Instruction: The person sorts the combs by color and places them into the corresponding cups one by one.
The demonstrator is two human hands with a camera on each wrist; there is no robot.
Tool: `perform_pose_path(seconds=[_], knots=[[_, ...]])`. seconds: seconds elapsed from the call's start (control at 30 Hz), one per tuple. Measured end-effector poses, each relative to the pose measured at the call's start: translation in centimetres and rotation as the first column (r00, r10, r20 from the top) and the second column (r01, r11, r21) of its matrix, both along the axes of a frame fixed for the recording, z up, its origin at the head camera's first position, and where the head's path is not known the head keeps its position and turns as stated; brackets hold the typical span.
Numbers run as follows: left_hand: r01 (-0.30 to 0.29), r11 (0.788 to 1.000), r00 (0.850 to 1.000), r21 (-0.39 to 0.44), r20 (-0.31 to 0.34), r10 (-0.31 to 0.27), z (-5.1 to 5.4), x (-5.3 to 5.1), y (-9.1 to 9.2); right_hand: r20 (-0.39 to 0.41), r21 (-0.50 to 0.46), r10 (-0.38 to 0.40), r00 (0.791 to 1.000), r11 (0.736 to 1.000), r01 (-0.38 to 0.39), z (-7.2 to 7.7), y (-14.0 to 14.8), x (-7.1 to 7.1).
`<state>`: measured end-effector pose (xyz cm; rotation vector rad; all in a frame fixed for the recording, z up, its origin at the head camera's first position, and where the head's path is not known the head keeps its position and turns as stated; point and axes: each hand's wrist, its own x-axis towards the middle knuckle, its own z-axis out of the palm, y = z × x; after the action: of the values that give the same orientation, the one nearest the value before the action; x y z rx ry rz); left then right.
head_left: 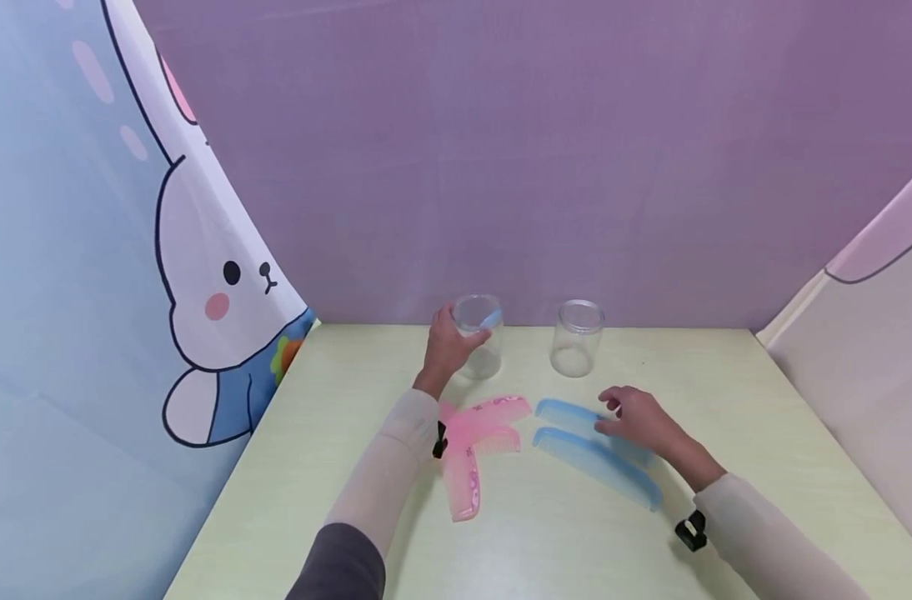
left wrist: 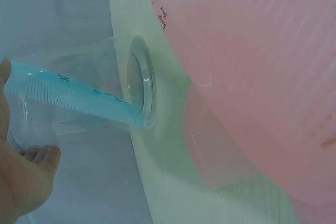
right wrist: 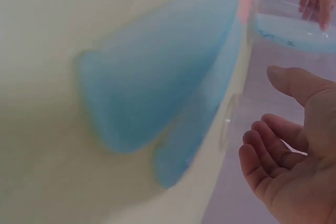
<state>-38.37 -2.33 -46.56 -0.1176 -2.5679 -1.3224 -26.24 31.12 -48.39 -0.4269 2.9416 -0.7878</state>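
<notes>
My left hand grips a clear jar near its rim, thumb across the front and fingers on the far side. Inside that jar leans a blue comb, its top close to the thumb in the left wrist view. My right hand hovers over two blue combs lying on the table, its fingers loosely bent with nothing between them. In the right wrist view the palm and fingers of the right hand are seen apart from the combs.
A second clear jar stands upright to the right of the gripped one. Several pink combs lie fanned out beside the left forearm. Behind the pale table hangs a purple cloth, with a rabbit-print cloth at the left.
</notes>
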Motion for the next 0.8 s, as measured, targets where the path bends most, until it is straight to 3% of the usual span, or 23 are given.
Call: perform_pose_path(seconds=[0.2,0.43,0.8], knots=[[-0.001,1.000,1.000,0.000,0.013,0.001,0.0,0.2,0.0,0.018,0.046,0.000,1.000,0.999,-0.001,-1.4,0.7,1.3],[0.001,1.000,1.000,0.009,0.004,-0.001,0.0,0.6,0.0,0.000,0.083,-0.007,1.000,0.997,0.007,-1.7,1.6,2.6],[0.001,1.000,1.000,0.007,0.013,-0.001,0.3,0.3,-0.3,0.003,0.120,-0.040,0.999,0.992,0.039,-1.9,2.8,3.1]])
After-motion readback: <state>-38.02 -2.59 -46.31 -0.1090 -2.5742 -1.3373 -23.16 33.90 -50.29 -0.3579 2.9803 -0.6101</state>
